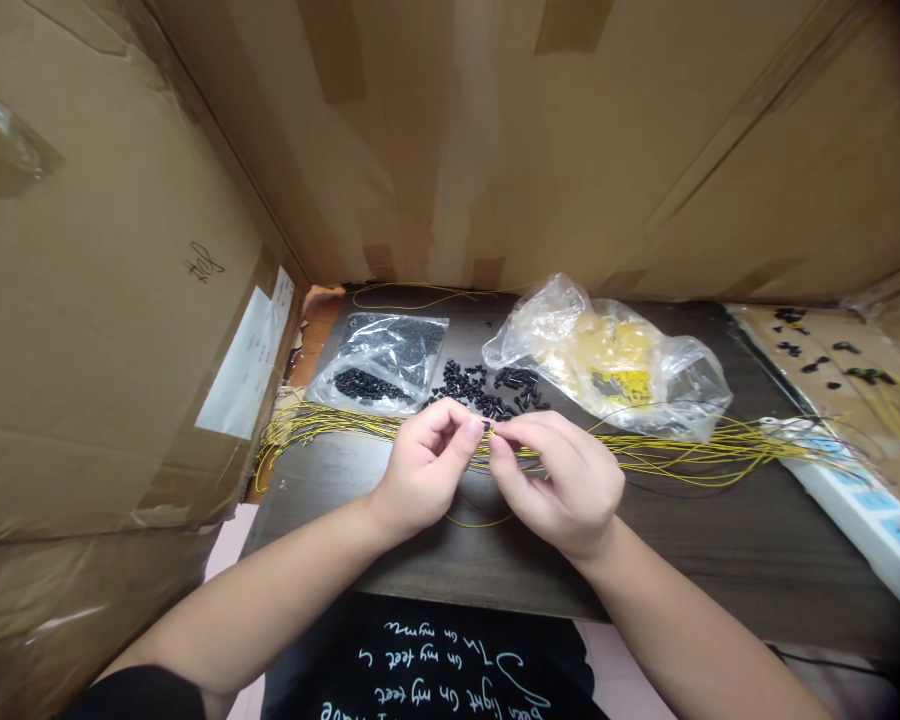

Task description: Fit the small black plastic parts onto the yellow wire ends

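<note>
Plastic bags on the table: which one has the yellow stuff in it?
The big crumpled clear bag holds the yellow stuff. The flatter clear bag on the left holds small black pieces instead.

The left hand (427,470) and right hand (562,485) pinch a small black plastic piece (487,426) among yellow wires (690,452) on a dark wood surface (322,490), with loose black pieces (480,392), a clear bag of black pieces (379,360) and a plastic bag of yellow wire (607,365) on the far side.

Soft, even light left faint shadows beneath the left hand (424,475) and right hand (562,490); glare lit the plastic bag (607,365) beyond them; the frame's edges bowed and darkened.
</note>
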`<state>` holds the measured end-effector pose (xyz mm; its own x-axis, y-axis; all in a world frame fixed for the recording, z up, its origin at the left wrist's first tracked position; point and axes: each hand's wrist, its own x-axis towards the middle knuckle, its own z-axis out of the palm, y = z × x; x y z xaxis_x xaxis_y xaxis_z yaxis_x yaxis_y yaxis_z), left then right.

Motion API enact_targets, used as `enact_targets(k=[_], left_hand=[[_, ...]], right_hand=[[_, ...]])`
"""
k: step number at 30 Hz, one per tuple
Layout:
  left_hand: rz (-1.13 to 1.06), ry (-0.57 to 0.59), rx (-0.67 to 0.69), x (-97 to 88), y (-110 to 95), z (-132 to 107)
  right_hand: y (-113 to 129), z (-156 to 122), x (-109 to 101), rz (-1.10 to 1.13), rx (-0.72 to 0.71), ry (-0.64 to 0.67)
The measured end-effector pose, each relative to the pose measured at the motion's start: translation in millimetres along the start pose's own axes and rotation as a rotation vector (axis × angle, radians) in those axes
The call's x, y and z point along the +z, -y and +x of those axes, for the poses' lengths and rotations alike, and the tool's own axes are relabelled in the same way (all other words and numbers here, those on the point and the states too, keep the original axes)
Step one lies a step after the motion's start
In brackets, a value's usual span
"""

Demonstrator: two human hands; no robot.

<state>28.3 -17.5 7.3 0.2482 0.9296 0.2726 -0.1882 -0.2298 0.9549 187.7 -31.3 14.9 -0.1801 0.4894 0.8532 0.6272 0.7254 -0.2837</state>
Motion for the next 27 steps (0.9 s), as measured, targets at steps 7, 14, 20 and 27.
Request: enact_targets(k=[7,14,20,27], left_hand=[[0.04,-0.002,0.004,0.5,-4,3],[0.076,0.017,0.038,-4.4,-5,11],[-0.034,0.04,-0.06,-2.7,-5,8],[-0.094,0.07,-0.088,-3.5,-6,10]], right_hand=[[2,4,1,0.134,0.119,-0.004],[-1,9,-2,0.222,0.145,0.027],[-3,10,-3,0.266,0.158,0.053],[-3,12,-4,0.272,0.135,0.063]])
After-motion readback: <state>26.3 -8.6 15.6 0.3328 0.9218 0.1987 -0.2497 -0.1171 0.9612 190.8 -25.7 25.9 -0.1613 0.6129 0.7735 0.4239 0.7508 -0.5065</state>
